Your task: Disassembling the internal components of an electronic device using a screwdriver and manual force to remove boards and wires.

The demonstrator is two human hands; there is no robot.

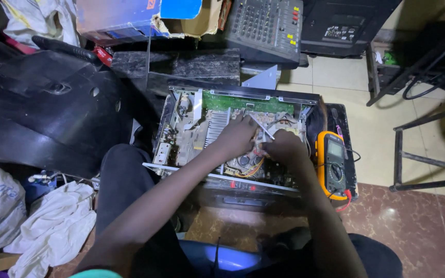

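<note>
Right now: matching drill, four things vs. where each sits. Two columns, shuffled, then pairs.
Things:
1. multimeter
2. green circuit board
3. white cloth
4. mixing console

Places:
A. floor, lower left of the view
B. top of the view, behind the chassis
C. right of the open chassis, beside the right hand
D. inside the chassis, along its far edge

Pairs: 1-C, 2-D, 3-A, 4-B

The open amplifier chassis (181, 128) is bare, dull metal with a matt green circuit board (243, 103) at its 12 o'clock edge. At 3 o'clock, the multimeter (333, 163) wears glossy orange-yellow plastic. The floor (413, 226) is polished stone tile; at 8 o'clock lies crumpled white cloth (52, 226).
</note>
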